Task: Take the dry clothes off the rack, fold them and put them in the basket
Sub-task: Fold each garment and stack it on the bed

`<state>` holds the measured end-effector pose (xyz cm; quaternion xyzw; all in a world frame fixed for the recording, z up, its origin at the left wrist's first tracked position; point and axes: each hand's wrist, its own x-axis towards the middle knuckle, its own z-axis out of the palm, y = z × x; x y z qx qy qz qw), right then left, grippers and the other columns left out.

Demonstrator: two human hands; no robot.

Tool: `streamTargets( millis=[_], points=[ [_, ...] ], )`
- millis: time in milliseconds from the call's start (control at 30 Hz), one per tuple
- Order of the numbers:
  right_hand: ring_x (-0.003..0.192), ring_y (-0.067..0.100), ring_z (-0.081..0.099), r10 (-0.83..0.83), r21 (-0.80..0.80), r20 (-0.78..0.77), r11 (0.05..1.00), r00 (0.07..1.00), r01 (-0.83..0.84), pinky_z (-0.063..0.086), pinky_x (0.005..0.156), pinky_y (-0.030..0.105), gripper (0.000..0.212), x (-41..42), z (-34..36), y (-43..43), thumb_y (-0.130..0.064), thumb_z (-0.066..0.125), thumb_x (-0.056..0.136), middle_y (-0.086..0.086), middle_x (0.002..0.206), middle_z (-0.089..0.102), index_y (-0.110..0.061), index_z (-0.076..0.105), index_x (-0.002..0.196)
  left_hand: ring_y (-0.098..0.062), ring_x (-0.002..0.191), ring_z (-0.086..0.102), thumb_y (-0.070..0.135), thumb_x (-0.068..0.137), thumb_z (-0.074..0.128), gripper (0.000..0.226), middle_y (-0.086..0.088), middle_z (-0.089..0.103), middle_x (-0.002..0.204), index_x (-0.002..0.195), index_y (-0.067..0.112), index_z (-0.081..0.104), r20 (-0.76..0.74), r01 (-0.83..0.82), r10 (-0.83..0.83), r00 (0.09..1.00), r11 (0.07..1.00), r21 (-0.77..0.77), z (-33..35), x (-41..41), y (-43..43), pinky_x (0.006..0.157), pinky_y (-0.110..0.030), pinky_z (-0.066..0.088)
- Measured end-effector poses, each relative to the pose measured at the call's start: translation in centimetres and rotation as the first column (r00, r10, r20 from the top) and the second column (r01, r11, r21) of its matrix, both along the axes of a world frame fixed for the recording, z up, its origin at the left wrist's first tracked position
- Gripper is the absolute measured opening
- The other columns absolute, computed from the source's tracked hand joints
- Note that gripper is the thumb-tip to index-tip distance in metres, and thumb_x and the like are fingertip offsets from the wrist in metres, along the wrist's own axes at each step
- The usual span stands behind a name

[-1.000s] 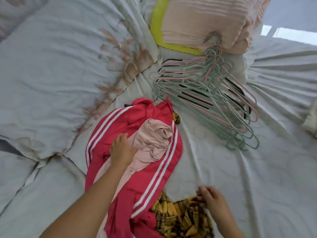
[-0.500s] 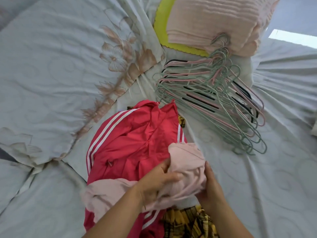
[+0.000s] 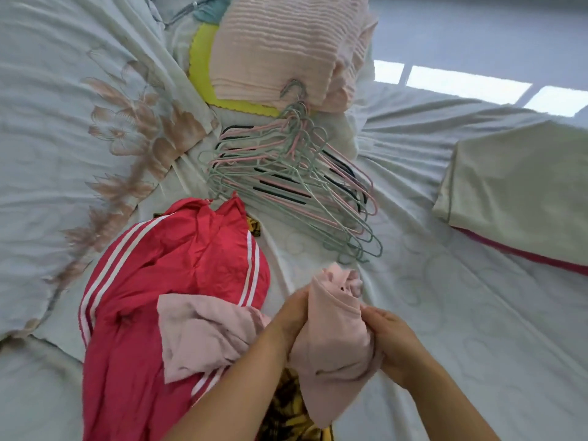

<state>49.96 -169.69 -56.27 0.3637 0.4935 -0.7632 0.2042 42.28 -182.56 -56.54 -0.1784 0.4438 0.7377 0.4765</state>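
Observation:
A pale pink garment (image 3: 331, 342) is bunched up between both hands at the lower centre. My left hand (image 3: 291, 316) grips its left side and my right hand (image 3: 386, 332) grips its right side. Part of it (image 3: 203, 332) trails left over a red garment with white stripes (image 3: 178, 272) that lies on the bed. A yellow and black checked cloth (image 3: 286, 412) shows under my left forearm. No basket or rack is in view.
A pile of green, pink and black hangers (image 3: 296, 186) lies on the white bedsheet (image 3: 461, 313) beyond the clothes. A folded pink blanket (image 3: 286, 49) sits on a yellow cloth (image 3: 199, 58) at the top. A cream pillow (image 3: 525, 186) lies at the right.
My left hand lifted the pink garment off the red one and my right hand joined it. Both hands have carried the bunched garment to the right, off the pile.

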Motion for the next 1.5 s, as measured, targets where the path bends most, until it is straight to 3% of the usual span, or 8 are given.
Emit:
streamTargets(
  millis=[133, 267, 433, 667, 967, 1267, 1400, 1500],
  points=[
    [0.075, 0.018, 0.071, -0.082, 0.047, -0.02, 0.995, 0.996, 0.083, 0.057, 0.063, 0.025, 0.031, 3.4, 2.2, 4.4, -0.018, 0.046, 0.096, 0.016, 0.085, 0.073, -0.001, 0.071, 0.088, -0.024, 0.081, 0.061, 0.024, 0.068, 0.079, 0.058, -0.015, 0.062, 0.091, 0.114, 0.003, 0.051, -0.013, 0.076, -0.075, 0.997, 0.995, 0.059, 0.0, 1.0, 4.3, 0.079, -0.035, 0.051],
    [0.084, 0.024, 0.067, -0.198, 0.229, -0.038, 0.952, 0.979, 0.202, 0.051, 0.075, 0.036, 0.033, 6.6, 3.8, 9.5, -0.031, 0.053, 0.093, 0.015, 0.09, 0.072, -0.004, 0.071, 0.093, -0.014, 0.067, 0.059, 0.019, 0.087, 0.06, 0.014, -0.008, 0.061, 0.076, 0.081, 0.008, 0.056, -0.401, 0.041, -0.1, 0.911, 0.987, -0.154, 2.4, 2.1, 7.2, 0.069, -0.031, 0.046],
    [0.086, 0.02, 0.056, -0.303, 0.535, -0.187, 0.767, 0.934, 0.356, 0.047, 0.082, 0.044, 0.023, 10.3, 6.3, 15.8, -0.034, 0.048, 0.095, 0.004, 0.089, 0.063, -0.025, 0.067, 0.086, 0.001, 0.055, 0.04, 0.006, 0.079, 0.068, 0.021, 0.003, 0.044, 0.066, 0.079, 0.01, 0.047, -0.784, 0.029, -0.459, 0.418, 0.869, -0.494, 7.9, -0.1, 8.5, 0.054, -0.013, 0.033],
    [0.071, 0.01, 0.046, -0.205, 0.665, -0.469, 0.558, 0.859, 0.497, 0.038, 0.058, 0.01, 0.023, 11.4, 14.5, 21.2, -0.024, 0.041, 0.1, -0.006, 0.075, 0.053, -0.016, 0.058, 0.087, -0.019, 0.076, 0.049, 0.005, 0.075, 0.069, 0.014, 0.0, 0.05, 0.073, 0.087, -0.002, 0.066, -0.549, -0.067, -0.825, -0.133, 0.56, -0.826, 16.0, -1.6, 9.0, 0.063, -0.027, 0.032],
    [0.089, 0.021, 0.05, 0.283, 0.92, -0.378, 0.218, 0.881, 0.325, 0.031, 0.074, 0.03, 0.031, 13.4, 27.5, 24.9, -0.033, 0.041, 0.098, 0.006, 0.091, 0.059, -0.012, 0.063, 0.093, -0.011, 0.056, 0.038, 0.03, 0.072, 0.055, 0.015, 0.003, 0.044, 0.062, 0.074, 0.027, 0.041, -0.775, -0.183, -0.627, 0.083, 0.754, -0.63, 27.1, 1.8, 9.7, 0.054, -0.026, 0.03],
    [0.05, -0.002, 0.043, 0.374, 0.917, -0.377, 0.282, 0.847, 0.284, 0.032, 0.049, 0.01, 0.032, 15.4, 36.2, 27.6, -0.026, 0.063, 0.088, -0.012, 0.051, 0.051, -0.012, 0.058, 0.059, -0.014, 0.062, 0.047, 0.019, 0.081, 0.069, 0.017, 0.0, 0.055, 0.07, 0.09, 0.026, 0.056, -0.937, -0.295, -0.269, 0.224, 0.897, -0.328, 32.4, 3.9, 9.3, 0.055, -0.025, 0.036],
    [0.05, -0.002, 0.044, 0.342, 0.874, -0.47, 0.308, 0.813, 0.376, 0.032, 0.048, 0.007, 0.028, 15.5, 37.8, 28.4, -0.022, 0.065, 0.087, -0.007, 0.056, 0.053, -0.002, 0.062, 0.067, -0.01, 0.059, 0.046, 0.014, 0.077, 0.074, 0.022, 0.005, 0.052, 0.063, 0.069, 0.02, 0.055, -0.716, -0.217, -0.694, 0.069, 0.691, -0.69, 30.9, 5.1, 7.8, 0.051, -0.013, 0.034],
    [0.05, -0.001, 0.043, 0.377, 0.892, -0.432, 0.312, 0.819, 0.327, 0.032, 0.049, 0.009, 0.029, 15.7, 37.7, 28.7, -0.025, 0.066, 0.086, -0.007, 0.055, 0.052, -0.003, 0.063, 0.068, -0.015, 0.056, 0.041, 0.012, 0.082, 0.069, 0.026, -0.002, 0.046, 0.06, 0.063, 0.017, 0.053, -0.771, -0.257, -0.607, 0.193, 0.727, -0.636, 30.2, 4.8, 6.9, 0.051, -0.021, 0.031]
  ],
)
